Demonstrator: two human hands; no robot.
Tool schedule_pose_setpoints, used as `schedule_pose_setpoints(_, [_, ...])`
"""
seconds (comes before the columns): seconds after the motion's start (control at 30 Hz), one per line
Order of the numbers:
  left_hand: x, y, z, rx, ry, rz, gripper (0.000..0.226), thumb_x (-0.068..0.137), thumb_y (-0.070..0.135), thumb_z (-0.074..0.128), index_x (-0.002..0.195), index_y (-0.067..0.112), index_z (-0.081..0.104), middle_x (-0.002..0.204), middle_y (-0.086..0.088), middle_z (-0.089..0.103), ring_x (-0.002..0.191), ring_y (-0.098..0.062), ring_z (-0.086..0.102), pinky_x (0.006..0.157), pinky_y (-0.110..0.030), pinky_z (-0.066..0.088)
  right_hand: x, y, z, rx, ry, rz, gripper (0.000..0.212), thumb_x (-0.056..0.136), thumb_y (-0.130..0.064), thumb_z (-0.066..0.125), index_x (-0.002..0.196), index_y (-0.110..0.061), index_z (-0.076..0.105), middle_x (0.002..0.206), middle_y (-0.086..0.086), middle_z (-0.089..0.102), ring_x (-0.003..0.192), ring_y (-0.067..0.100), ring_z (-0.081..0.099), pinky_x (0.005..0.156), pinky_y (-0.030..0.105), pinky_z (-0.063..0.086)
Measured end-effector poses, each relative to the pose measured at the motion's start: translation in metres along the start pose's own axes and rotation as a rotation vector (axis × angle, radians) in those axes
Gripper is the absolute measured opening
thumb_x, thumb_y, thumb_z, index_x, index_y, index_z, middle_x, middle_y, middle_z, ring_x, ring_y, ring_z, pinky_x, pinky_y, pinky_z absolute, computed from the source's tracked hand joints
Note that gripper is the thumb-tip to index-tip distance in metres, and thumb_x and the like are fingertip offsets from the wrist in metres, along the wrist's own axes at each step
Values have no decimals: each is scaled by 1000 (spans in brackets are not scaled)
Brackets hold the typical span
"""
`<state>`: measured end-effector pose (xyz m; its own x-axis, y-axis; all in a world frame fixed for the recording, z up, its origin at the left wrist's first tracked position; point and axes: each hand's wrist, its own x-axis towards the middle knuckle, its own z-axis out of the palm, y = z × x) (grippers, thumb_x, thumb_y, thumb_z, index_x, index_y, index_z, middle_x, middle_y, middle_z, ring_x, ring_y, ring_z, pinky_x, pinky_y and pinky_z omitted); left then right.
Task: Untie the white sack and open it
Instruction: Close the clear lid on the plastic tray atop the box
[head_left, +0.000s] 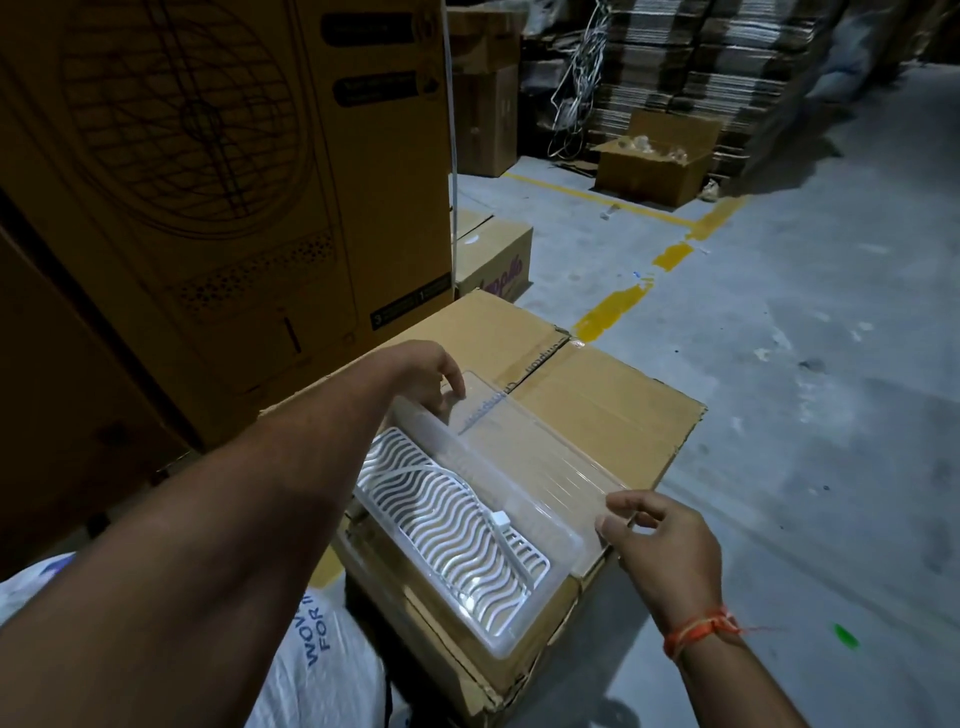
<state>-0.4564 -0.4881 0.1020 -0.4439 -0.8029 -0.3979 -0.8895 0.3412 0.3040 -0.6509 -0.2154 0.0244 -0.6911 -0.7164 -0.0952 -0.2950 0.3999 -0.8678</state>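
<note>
Clear lid (519, 447) gripped by left hand (431, 376) and right hand (660, 540) above tray (457, 525) on box (613, 410); sack (322, 670) lies lower left, untouched, tie unseen.

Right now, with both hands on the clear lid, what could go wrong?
1. The clear lid is held only at its ends by the left hand and right hand; it may flex or slip.
2. The tray overhangs the cardboard box edge and might tip.
3. The white sack is untouched.
</note>
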Motion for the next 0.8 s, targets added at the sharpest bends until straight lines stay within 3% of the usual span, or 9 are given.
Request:
schedule_pose_setpoints(0.07, [1, 3, 1, -23, -3, 4, 37, 86, 2, 80, 113, 26, 78, 143, -10, 61, 129, -31, 61, 76, -27, 57, -1, 0, 0, 9, 32, 5, 20, 78, -18, 86, 97, -24, 82, 92, -1, 77, 82, 21, 70, 81, 45, 63])
schedule_pose_setpoints(0.2, [0, 14, -4, -72, 23, 84, 33, 86, 2, 81, 106, 27, 73, 129, -10, 65, 102, -26, 65, 55, -21, 51, -1, -10, -4, 113, 80, -10, 18, 82, -13, 81, 93, -27, 81, 92, -8, 77, 85, 16, 69, 86, 48, 62])
schedule_pose_setpoints(0.37, [-7, 24, -16, -159, 228, 174, 31, 86, 4, 82, 106, 25, 72, 122, -1, 61, 106, -21, 59, 62, -22, 48, 7, -38, -18, 143, 151, -142, 24, 83, -7, 80, 94, -28, 81, 93, -4, 76, 85, 2, 66, 86, 38, 60])
schedule_pose_setpoints(0.5, [-26, 17, -31, -365, 367, 208, 22, 83, 7, 85, 101, 17, 76, 108, 0, 70, 100, -22, 66, 77, -31, 56, 7, -66, -29, 95, 242, -390, 31, 84, -1, 77, 91, -31, 77, 95, -2, 72, 78, -3, 64, 69, 5, 47])
schedule_pose_setpoints(0.53, [-34, 12, -35, -426, 402, 211, 17, 84, 10, 85, 97, 15, 75, 104, -1, 73, 100, -23, 69, 82, -36, 58, 3, -73, -32, 77, 269, -471, 34, 83, 2, 77, 90, -31, 77, 95, -2, 71, 77, -1, 65, 69, 4, 47])
schedule_pose_setpoints(0.57, [-43, 7, -39, -502, 429, 218, 13, 85, 14, 85, 91, 14, 73, 102, -4, 75, 99, -23, 72, 85, -38, 59, -1, -79, -34, 61, 291, -553, 36, 82, 5, 76, 89, -30, 78, 95, -2, 71, 78, 4, 67, 71, 8, 49])
schedule_pose_setpoints(0.67, [-76, -7, -49, -825, 445, 222, 17, 94, 20, 76, 85, 12, 64, 100, -15, 74, 96, -24, 71, 81, -37, 59, -16, -92, -37, -37, 368, -823, 35, 73, 15, 77, 84, -18, 82, 95, 4, 74, 89, 25, 69, 77, 35, 55])
schedule_pose_setpoints(0.73, [-99, -16, -50, -1028, 468, 165, 18, 97, 19, 71, 85, 14, 61, 100, -20, 72, 96, -28, 71, 80, -34, 62, -30, -97, -36, -113, 403, -981, 32, 70, 19, 76, 78, -12, 81, 96, 7, 76, 92, 32, 66, 78, 40, 52])
schedule_pose_setpoints(0.8, [-120, -25, -50, -1240, 464, 94, 13, 98, 19, 69, 91, 11, 61, 114, -28, 72, 102, -34, 73, 83, -40, 64, -47, -101, -32, -155, 400, -1121, 27, 75, 17, 76, 73, -10, 79, 100, 8, 78, 90, 35, 63, 77, 41, 50])
